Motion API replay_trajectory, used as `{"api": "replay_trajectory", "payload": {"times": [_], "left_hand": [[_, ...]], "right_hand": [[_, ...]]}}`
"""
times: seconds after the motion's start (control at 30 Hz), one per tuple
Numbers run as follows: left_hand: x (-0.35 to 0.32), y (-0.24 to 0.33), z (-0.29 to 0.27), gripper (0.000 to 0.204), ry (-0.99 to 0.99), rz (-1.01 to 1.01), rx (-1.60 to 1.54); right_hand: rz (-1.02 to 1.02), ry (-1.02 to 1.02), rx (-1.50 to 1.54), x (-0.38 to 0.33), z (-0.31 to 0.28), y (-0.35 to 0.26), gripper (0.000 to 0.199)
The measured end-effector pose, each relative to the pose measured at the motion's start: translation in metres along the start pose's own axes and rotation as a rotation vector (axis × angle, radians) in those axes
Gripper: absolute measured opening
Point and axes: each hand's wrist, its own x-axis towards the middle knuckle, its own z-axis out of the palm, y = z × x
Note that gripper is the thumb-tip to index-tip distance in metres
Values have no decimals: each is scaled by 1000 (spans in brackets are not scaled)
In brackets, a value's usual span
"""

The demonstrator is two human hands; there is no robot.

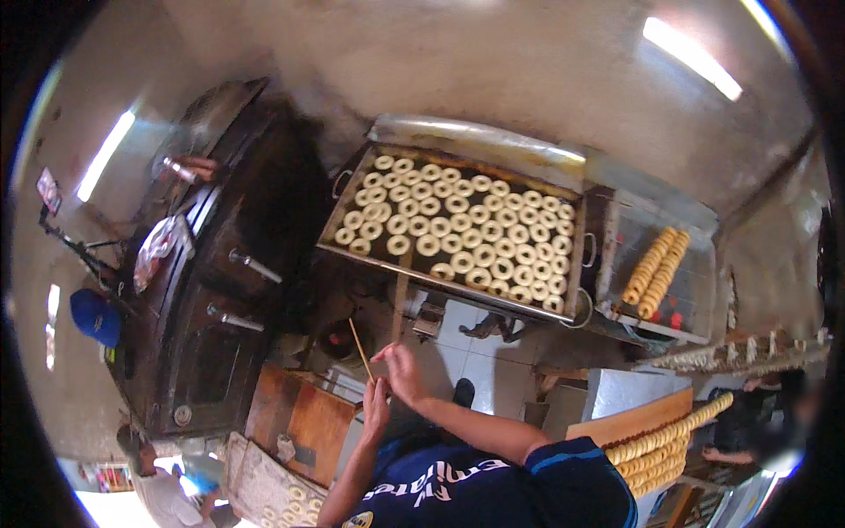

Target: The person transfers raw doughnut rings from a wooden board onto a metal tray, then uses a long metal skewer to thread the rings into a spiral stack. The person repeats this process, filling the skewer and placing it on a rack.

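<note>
A wide rectangular frying pan point(449, 275) in front of me is filled with many pale dough rings point(458, 204) in dark liquid. My left hand point(376, 402), nearer me, is closed on a thin wooden stick point(360, 345) that slants up and to the left, short of the pan. Just right of it, my right hand point(404, 374) is closed around the lower end of a flat wooden stick point(400, 304). This stick's far end reaches over the pan's near edge, among the rings. How the fingers wrap around each stick is partly hidden.
Right of the pan, a metal tray point(613, 264) holds two rows of browned rings point(656, 271). More ring rows point(656, 453) are stacked at lower right. A dark oven-like cabinet point(216, 352) stands left. A board with rings point(255, 480) lies lower left. Other people are at both lower sides.
</note>
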Motion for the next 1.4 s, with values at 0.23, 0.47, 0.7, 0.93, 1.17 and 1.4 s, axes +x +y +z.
{"api": "replay_trajectory", "payload": {"times": [0.23,0.47,0.7,0.93,1.17,1.4], "left_hand": [[127,44,-39,35,194,57,237],[300,128,-56,27,31,499,550],[445,181,-29,22,36,524,771],[531,183,-12,28,-149,470,973],[530,190,-27,24,-138,609,920],[530,188,-39,24,-191,445,1007]], "right_hand": [[-49,279,-892,98,-160,-58,31],[-188,202,-1281,198,-170,-111,45],[95,16,-1529,316,-100,-123,48],[186,43,-1539,339,-68,-125,47],[155,42,-1536,325,-64,-115,47],[164,107,-1601,321,-65,-119,51]]}}
